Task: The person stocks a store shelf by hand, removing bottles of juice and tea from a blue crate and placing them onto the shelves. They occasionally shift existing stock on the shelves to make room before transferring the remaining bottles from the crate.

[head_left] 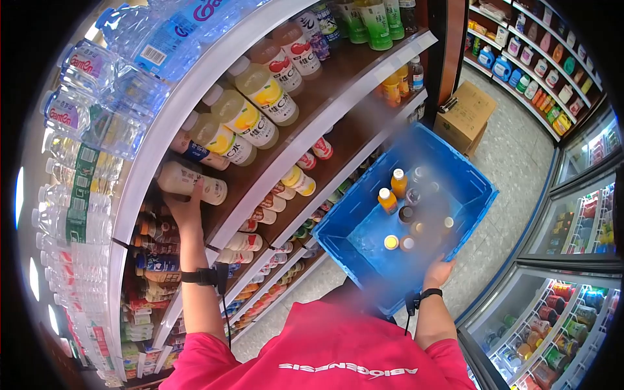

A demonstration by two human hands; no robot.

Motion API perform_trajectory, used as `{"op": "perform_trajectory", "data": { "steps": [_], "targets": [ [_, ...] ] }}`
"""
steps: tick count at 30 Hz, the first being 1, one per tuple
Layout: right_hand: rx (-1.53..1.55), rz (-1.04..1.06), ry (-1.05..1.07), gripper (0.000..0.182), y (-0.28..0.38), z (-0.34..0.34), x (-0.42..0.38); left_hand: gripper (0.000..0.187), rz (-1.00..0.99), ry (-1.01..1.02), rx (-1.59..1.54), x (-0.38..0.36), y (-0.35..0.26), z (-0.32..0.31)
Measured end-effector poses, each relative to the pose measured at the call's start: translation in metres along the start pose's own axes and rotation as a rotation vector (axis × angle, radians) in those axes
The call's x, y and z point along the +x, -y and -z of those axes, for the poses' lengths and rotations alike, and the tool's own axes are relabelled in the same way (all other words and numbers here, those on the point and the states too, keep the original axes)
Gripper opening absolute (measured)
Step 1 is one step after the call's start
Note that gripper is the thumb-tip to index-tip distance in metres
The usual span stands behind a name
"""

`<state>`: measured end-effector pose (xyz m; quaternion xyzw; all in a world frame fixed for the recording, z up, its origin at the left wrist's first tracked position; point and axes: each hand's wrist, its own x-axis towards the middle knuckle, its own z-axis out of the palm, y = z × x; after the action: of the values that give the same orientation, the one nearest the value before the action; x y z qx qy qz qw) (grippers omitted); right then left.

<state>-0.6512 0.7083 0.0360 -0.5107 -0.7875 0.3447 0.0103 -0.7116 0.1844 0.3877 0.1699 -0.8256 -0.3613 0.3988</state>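
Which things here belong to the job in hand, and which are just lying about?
Job, apparently:
pale plastic bottle, held by left hand;
blue plastic crate, held by right hand;
orange, white-capped bottles inside it.

Likely background:
brown cardboard box;
clear plastic water bottles;
blue plastic jugs.

There's "Ganten" on the water packs (64,116) to your left, "维C水" along the lemon bottles (268,96) and cherry bottles (302,55), "绿茶" on the green bottles (375,23) up top, "ABIOGENESIS" upside down across your shirt (348,369); the print on the bottle (207,186) in your left hand (185,211) is too small to read.
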Motion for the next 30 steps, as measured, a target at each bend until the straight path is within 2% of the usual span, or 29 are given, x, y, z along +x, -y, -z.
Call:
{"op": "perform_trajectory", "data": {
  "steps": [2,3,5,14,16,17,19,23,25,26,28,30],
  "targets": [
    [-0.01,0.004,0.001,0.049,-0.002,-0.001,0.001,0.084,0.135,0.016,-0.084,-0.003,0.012,-0.003],
    [-0.018,0.011,0.004,0.049,-0.002,-0.001,0.002,0.084,0.138,0.017,-0.084,-0.003,0.017,-0.003],
    [-0.019,0.007,0.0,0.048,-0.002,-0.001,0.002,0.077,0.01,-0.017,0.034,-0.002,0.02,-0.004],
    [-0.019,-0.025,0.029,0.047,-0.015,-0.006,0.009,0.066,-0.014,0.099,-0.072,0.021,0.043,-0.003],
    [-0.131,0.227,0.012,0.045,-0.03,-0.019,0.014,0.065,0.004,0.111,-0.087,0.016,0.038,-0.005],
    [-0.138,0.213,0.007,0.045,-0.024,-0.016,0.012,0.064,0.023,0.106,-0.075,0.017,0.037,-0.004],
    [-0.09,0.001,-0.045,0.045,-0.007,-0.011,0.004,0.064,0.027,0.092,-0.046,0.018,0.037,-0.004],
    [-0.058,-0.011,-0.012,0.046,0.0,-0.003,0.0,0.066,0.013,0.083,-0.063,0.014,0.041,-0.004],
    [-0.063,0.002,-0.02,0.047,-0.003,-0.005,0.001,0.069,-0.099,-0.05,0.055,0.004,0.044,-0.013],
    [-0.067,0.019,-0.029,0.047,-0.006,-0.007,0.002,0.069,-0.097,-0.041,0.053,-0.008,0.028,-0.019],
    [-0.067,0.022,-0.05,0.047,-0.012,-0.013,0.004,0.066,-0.493,-0.309,0.493,-0.05,-0.021,-0.038],
    [-0.071,0.028,-0.069,0.047,-0.013,-0.015,0.007,0.056,-0.441,-0.058,0.203,-0.09,-0.024,-0.066]
  ]
}}
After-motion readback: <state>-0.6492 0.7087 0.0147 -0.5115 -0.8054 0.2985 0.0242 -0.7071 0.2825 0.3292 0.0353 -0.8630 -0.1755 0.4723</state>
